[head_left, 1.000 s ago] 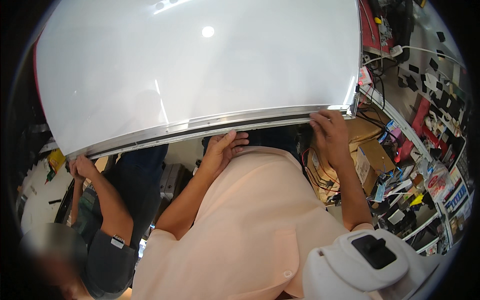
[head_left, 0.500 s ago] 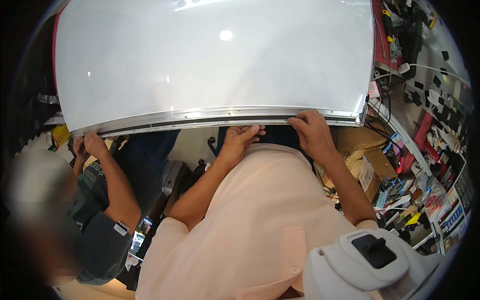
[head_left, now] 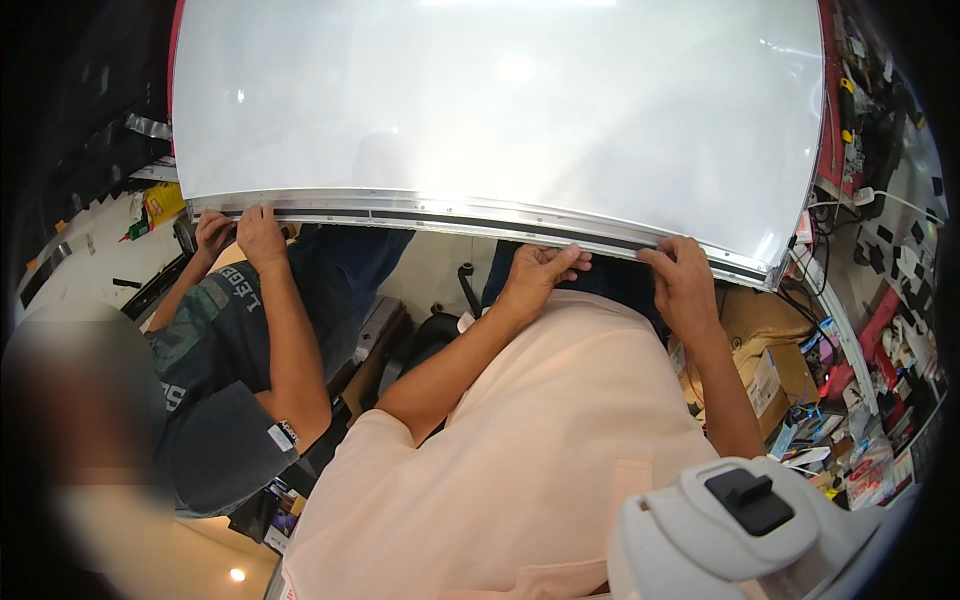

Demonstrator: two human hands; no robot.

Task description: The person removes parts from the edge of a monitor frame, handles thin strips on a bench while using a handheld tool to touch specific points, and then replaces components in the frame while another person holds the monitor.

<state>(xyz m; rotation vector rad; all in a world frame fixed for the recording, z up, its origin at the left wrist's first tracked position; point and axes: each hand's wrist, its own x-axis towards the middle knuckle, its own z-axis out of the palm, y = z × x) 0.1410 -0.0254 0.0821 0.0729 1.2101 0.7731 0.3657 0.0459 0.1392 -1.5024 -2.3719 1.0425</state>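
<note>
A large glossy white panel [head_left: 480, 120] lies before me, with a silver metal rail [head_left: 430, 203] along its near edge. A thin black strip [head_left: 480, 222] runs lengthwise in that rail. My right hand [head_left: 687, 290] is at the rail's right part, thumb and fingertips closed on the strip at its edge. Just left of it, my left hand [head_left: 540, 280] is closed below the rail, thumb pressed toward the fingers. Whatever it may hold is too small to make out. At the rail's left end, a co-worker's hands [head_left: 257, 238] touch the same edge.
The co-worker [head_left: 240, 390] in a dark shirt sits close on my left. Cardboard boxes [head_left: 775, 385], cables and cluttered small parts fill the right side. A yellow-and-black tool [head_left: 847, 110] lies beyond the panel's right edge. A white device [head_left: 720, 530] appears at lower right.
My view has turned, so the panel and both my hands appear farther right. My hands keep about the same places along the rail. The co-worker's hands are slightly farther apart.
</note>
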